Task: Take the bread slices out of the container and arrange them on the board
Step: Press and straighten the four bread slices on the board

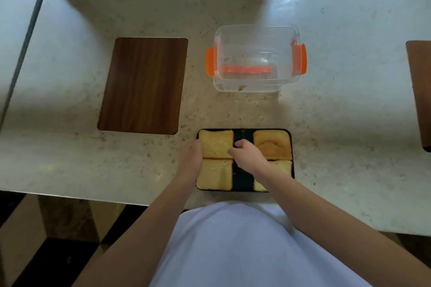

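A black board (pixel 242 135) lies at the counter's front edge with several bread slices on it. The far-left slice (pixel 215 144) sits between my hands. My left hand (pixel 192 158) rests flat against its left edge, fingers straight. My right hand (pixel 247 155) is curled over the board's bare middle strip, thumb and fingers pinching that slice's right edge. A near-left slice (pixel 214 176) and a far-right slice (pixel 272 144) lie flat. My right forearm partly covers the near-right slice (pixel 283 166). The clear container (pixel 256 58) with orange clips stands behind the board and holds only a crumb.
A brown wooden board (pixel 143 85) lies bare on the pale stone counter (pixel 338 123), to the left of the container. A dark brown object (pixel 422 91) is cut off at the right edge. Window frames run along the back.
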`<state>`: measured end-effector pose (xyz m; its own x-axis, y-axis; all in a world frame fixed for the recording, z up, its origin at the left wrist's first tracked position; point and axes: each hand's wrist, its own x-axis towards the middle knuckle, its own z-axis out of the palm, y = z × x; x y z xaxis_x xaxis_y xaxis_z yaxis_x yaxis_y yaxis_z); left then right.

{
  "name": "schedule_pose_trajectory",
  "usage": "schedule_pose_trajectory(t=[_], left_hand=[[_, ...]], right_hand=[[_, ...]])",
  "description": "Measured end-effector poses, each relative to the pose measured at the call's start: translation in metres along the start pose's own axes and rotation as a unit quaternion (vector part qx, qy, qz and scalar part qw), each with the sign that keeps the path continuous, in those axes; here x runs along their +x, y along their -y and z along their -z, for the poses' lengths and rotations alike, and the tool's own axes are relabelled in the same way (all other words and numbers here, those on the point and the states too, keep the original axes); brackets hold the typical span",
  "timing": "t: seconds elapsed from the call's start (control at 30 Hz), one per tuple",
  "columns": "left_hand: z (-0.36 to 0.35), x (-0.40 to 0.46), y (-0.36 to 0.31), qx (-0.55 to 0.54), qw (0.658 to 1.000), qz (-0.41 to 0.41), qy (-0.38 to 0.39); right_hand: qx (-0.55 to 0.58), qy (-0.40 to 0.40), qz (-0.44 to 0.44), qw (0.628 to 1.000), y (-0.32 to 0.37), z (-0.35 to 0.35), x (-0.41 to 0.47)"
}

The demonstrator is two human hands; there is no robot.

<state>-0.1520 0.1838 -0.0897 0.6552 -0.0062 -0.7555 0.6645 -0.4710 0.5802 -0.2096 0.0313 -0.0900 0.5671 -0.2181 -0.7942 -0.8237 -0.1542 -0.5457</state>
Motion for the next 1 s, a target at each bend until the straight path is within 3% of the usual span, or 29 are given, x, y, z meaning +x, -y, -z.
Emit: schedule_pose_trajectory(t=[0.37,0.67,0.83,1.0], left_hand=[[-0.015,0.000,-0.014,0.034,0.999,-0.003,0.027],[-0.002,-0.015,0.001,0.082,0.991,-0.100,0.030],[0.021,-0.020,0.029,0.047,0.998,-0.047,0.015],[0.023,-0.018,0.037,-0.021,1.000,0.005,-0.010]], right_hand=[[-0.002,-0.034,-0.007,0.999,-0.006,0.008,-0.008],[0.024,-0.065,-0.001,0.998,-0.014,0.006,-0.021],[0.036,0.007,-0.054,0.998,-0.027,-0.002,-0.033],[0.032,0.048,-0.053,0.997,-0.030,-0.015,-0.034]])
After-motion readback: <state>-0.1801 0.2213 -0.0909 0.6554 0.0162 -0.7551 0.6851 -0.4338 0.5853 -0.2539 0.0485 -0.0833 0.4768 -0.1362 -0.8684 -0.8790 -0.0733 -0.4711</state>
